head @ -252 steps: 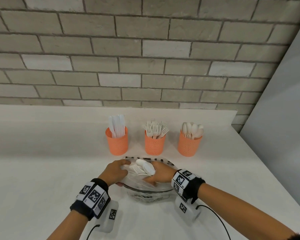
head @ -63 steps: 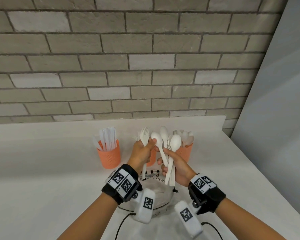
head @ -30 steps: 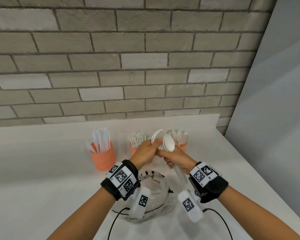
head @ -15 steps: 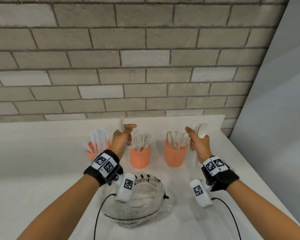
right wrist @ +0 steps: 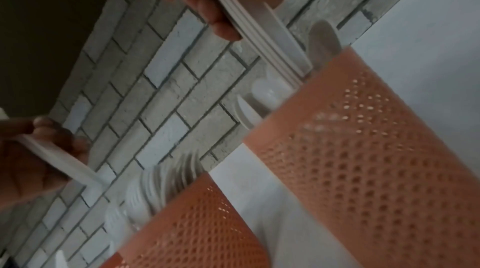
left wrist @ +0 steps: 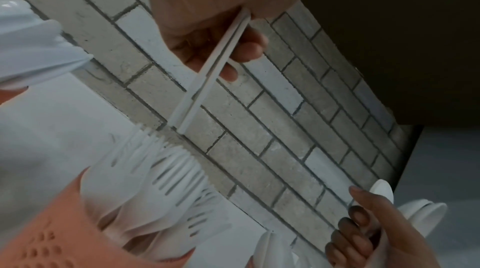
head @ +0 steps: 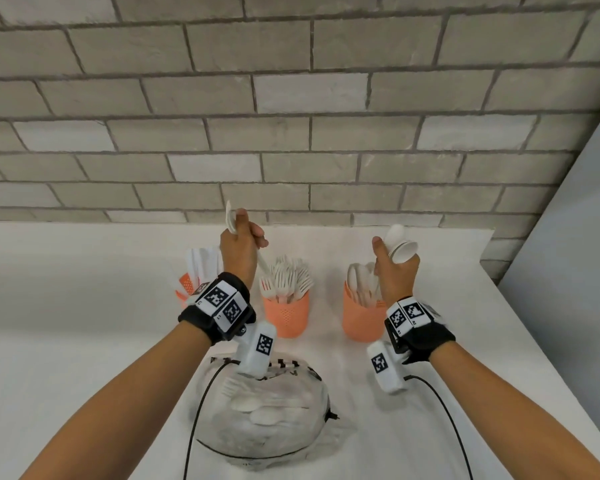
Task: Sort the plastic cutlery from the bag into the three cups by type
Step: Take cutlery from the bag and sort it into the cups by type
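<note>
Countertop, white, against grey brick wall

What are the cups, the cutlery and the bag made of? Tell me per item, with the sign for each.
Cups: likely moulded plastic, matte orange; the walls are pierced with regular small holes.
Cutlery, such as the spoons in the right hand: thin white plastic, smooth, with ribbed handles.
Bag: clear soft plastic film, wrinkled, with cutlery showing through it.
</note>
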The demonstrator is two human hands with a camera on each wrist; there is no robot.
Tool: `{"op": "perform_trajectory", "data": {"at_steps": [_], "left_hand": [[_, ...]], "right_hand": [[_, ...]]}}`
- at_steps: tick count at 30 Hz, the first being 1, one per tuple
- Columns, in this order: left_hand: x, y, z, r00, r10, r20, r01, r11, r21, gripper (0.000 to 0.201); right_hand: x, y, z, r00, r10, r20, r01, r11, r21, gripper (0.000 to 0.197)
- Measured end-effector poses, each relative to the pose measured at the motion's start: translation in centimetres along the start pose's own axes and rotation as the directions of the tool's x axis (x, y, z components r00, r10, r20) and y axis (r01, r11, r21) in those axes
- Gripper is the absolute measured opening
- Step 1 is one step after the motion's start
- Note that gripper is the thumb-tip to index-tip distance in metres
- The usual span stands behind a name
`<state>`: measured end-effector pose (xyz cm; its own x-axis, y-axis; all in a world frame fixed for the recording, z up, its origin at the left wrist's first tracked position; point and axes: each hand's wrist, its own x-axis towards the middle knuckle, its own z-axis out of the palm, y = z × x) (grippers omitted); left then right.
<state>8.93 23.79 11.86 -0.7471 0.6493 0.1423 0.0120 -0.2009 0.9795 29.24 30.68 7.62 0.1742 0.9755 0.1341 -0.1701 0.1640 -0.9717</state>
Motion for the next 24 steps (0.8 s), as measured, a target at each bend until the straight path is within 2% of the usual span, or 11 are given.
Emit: {"op": "perform_trajectory", "data": {"at_steps": [2, 5, 7, 10, 12, 15, 18, 21, 24], "left_hand": [[0.3, -0.7, 0.1, 0.998, 0.065, -0.026, -0.064, 0.997, 0.038, 0.052], [1.1, -1.5, 0.2, 0.989, 0.136, -0.051, -0.129, 0.984, 0.124, 0.054], [1.4, -2.2, 0.2, 0.990, 0.129, -0.057, -0.118, 0.981, 0.155, 0.055], [1.2, -3.3, 0.1, 0.996, 0.075, -0.041, -0.067, 0.983, 0.170, 0.050], [1.0, -4.1, 0.1, 0.998, 0.063, 0.002, -0.062, 0.980, 0.189, 0.039], [0.6, -5.2, 0.1, 0.995, 0.091, 0.047, -0.100, 0.968, 0.230, 0.011], [0.7, -6.1, 0.1, 0.986, 0.150, 0.079, -0.166, 0.946, 0.280, 0.015], [0.8, -6.4, 0.1, 0.970, 0.227, 0.088, -0.244, 0.907, 0.342, 0.013], [1.2, -6.1, 0.2, 0.951, 0.303, 0.056, -0.301, 0.878, 0.372, 0.020]], "right_hand": [[0.0, 0.9, 0.0, 1.000, -0.004, 0.006, 0.004, 0.999, -0.050, 0.028], [0.1, 2.4, -0.2, 0.998, 0.057, 0.024, -0.054, 0.993, -0.108, 0.021], [0.1, 3.2, -0.4, 0.998, 0.065, 0.026, -0.060, 0.985, -0.164, 0.020], [-0.1, 3.6, -0.7, 0.999, 0.006, 0.039, 0.002, 0.980, -0.198, 0.014], [-0.4, 3.4, -0.8, 0.997, -0.043, 0.065, 0.055, 0.979, -0.198, 0.028], [-0.7, 3.7, -1.2, 0.984, -0.121, 0.132, 0.147, 0.965, -0.215, 0.049], [-0.9, 4.0, -1.5, 0.972, -0.152, 0.181, 0.196, 0.946, -0.257, 0.057], [-0.9, 3.8, -1.7, 0.960, -0.175, 0.217, 0.237, 0.923, -0.302, 0.051], [-0.8, 3.9, -1.9, 0.957, -0.189, 0.223, 0.256, 0.908, -0.331, 0.038]]}}
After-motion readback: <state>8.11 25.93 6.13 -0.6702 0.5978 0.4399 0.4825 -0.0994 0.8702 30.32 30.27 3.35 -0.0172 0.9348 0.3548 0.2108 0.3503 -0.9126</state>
